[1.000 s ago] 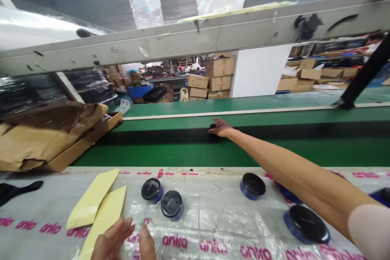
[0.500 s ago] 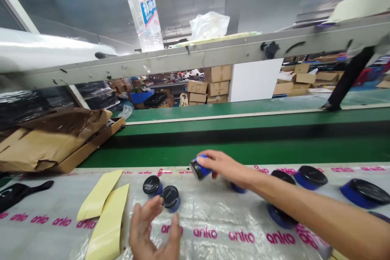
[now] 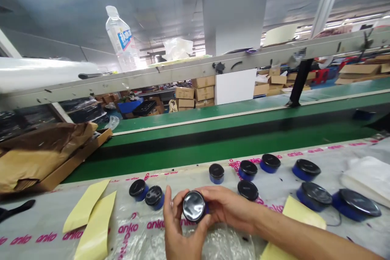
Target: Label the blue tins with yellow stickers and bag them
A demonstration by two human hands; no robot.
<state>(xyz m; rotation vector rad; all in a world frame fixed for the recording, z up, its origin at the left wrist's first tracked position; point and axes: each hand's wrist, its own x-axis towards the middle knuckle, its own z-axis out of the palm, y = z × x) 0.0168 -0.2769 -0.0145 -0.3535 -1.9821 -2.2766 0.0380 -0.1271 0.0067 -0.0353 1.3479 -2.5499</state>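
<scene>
Low in the middle of the head view, a small round container (image 3: 194, 206), blue-sided with a glossy black face, is tilted so that face points toward me. My left hand (image 3: 183, 233) cups it from the left and below, thumb and fingers at its rim. From the right, my right hand (image 3: 233, 207) grips it too, partly hiding its blue side. Two like containers stand close together to the left, one of them a black-topped container (image 3: 154, 197) near my left fingers. Several more stand to the right, including a container (image 3: 247, 190) just beyond my right hand.
Anko-printed plastic sheeting (image 3: 128, 228) covers the table. Yellow strips (image 3: 96, 227) lie at left, a yellow sheet (image 3: 301, 213) under my right forearm. A green conveyor (image 3: 183, 146) runs behind, with a rail (image 3: 170, 71) above it bearing a bottle (image 3: 122, 40). An open carton (image 3: 76, 162) sits left.
My right hand has brought the container down and toward me, to my left hand, which now closes around it. The view has shifted right, showing more containers on that side.
</scene>
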